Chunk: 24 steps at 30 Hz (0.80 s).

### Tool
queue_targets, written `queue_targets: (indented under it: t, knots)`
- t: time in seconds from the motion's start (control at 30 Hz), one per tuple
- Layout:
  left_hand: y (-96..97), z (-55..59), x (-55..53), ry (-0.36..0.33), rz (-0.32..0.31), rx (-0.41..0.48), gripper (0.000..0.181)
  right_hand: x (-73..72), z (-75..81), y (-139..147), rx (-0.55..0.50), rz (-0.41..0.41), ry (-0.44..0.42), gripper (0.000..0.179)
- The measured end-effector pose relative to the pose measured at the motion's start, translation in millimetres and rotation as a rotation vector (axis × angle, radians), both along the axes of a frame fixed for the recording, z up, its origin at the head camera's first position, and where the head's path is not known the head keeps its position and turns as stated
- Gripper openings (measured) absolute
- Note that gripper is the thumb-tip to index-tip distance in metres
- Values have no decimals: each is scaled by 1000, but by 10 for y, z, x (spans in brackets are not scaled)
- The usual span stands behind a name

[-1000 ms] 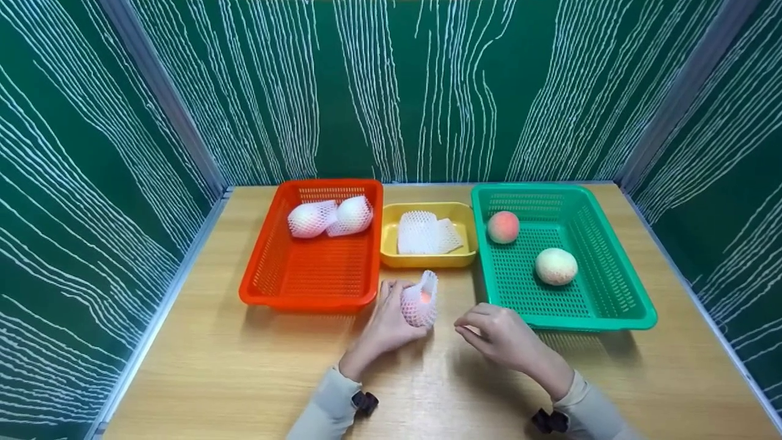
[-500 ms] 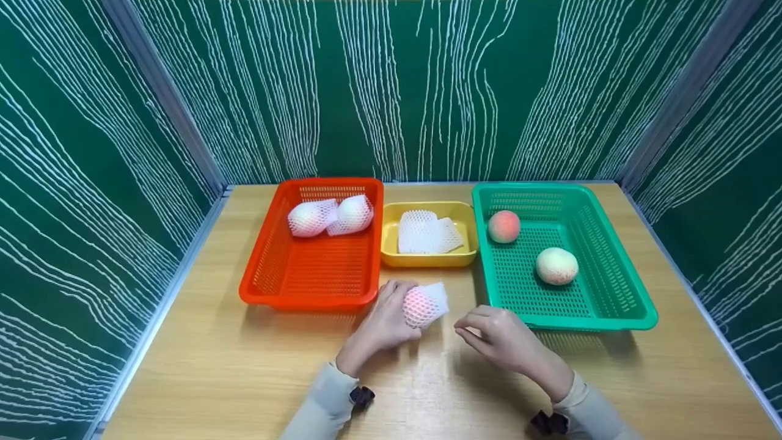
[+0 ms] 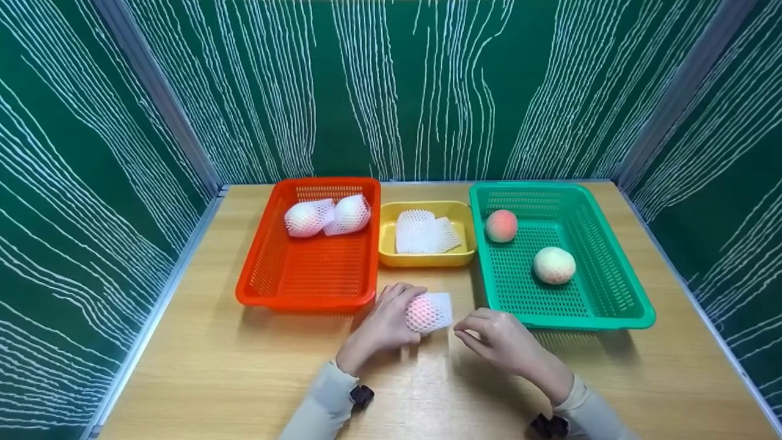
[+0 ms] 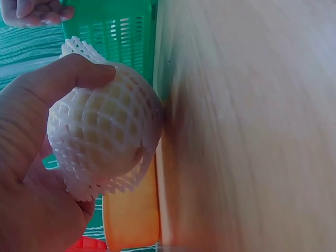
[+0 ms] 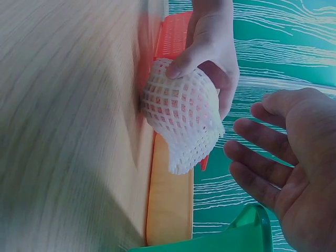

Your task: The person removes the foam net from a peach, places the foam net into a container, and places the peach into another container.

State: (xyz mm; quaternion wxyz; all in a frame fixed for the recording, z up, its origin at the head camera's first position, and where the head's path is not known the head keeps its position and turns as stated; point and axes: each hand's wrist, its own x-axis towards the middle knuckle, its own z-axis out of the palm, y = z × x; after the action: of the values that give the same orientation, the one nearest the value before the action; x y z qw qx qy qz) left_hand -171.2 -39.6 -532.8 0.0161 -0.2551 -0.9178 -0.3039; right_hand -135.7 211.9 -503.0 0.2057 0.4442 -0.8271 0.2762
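My left hand (image 3: pixel 385 324) grips a peach (image 3: pixel 420 315) covered by a white foam net (image 3: pixel 441 310), just above or on the table between the baskets. The net's loose end points right, toward my other hand. In the left wrist view the thumb presses on the netted peach (image 4: pixel 105 121). My right hand (image 3: pixel 498 336) hovers near the green basket's front left corner, holding nothing. Its fingers (image 5: pixel 262 142) are loosely bent, and a gap separates them from the net in the right wrist view.
A red basket (image 3: pixel 308 302) on the left holds two netted peaches (image 3: pixel 303 219). White foam nets (image 3: pixel 416 232) lie in a yellow tray (image 3: pixel 427 260) at centre back. Two bare peaches (image 3: pixel 555 265) sit in the green basket (image 3: pixel 617 269). Green walls (image 3: pixel 427 91) enclose the table.
My left hand has turned the netted peach so the net's loose end swings from pointing away to pointing right. My right hand stays almost still.
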Motion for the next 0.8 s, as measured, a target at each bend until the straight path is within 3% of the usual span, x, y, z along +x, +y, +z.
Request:
queue_targets:
  t: [0.13,0.43,0.8]
  knots:
    - [-6,-31,-2,-8,-1,0,94,8,-18,-11,10,-7,-12,2]
    - [-68,-119,-24,-123,-53,142,86,14,-52,-45,-11,19,24,4]
    - [-92,-78,-27,-130,-111,111,86,-22,-36,-73,-4,22,12,4]
